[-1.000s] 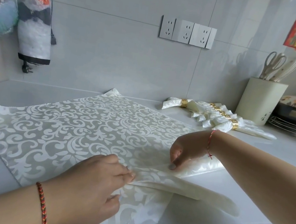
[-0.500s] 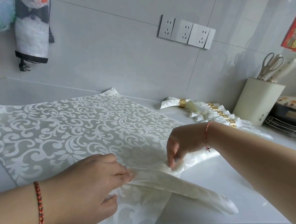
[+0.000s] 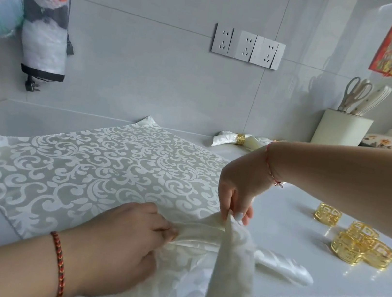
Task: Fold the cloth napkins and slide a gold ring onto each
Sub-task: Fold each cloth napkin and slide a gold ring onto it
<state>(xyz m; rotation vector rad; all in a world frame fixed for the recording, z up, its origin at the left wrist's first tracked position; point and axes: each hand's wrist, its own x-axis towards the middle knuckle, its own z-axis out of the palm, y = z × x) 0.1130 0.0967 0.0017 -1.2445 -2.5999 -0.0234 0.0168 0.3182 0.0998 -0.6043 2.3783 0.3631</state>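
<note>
Lifted since before: napkin [image 3: 99, 174] corner pinched by right hand [image 3: 237, 190]; left hand [image 3: 123, 239] grips fold; front edge overhangs worktop [image 3: 279, 283]; gold rings [image 3: 354, 238] nearby.

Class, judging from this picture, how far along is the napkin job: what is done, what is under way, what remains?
Done: at least one ringed napkin lies by the wall. Under way: the left hand and right hand pinch folds of the patterned napkin. Left: finish folding it and ring it; four loose rings wait.
</note>
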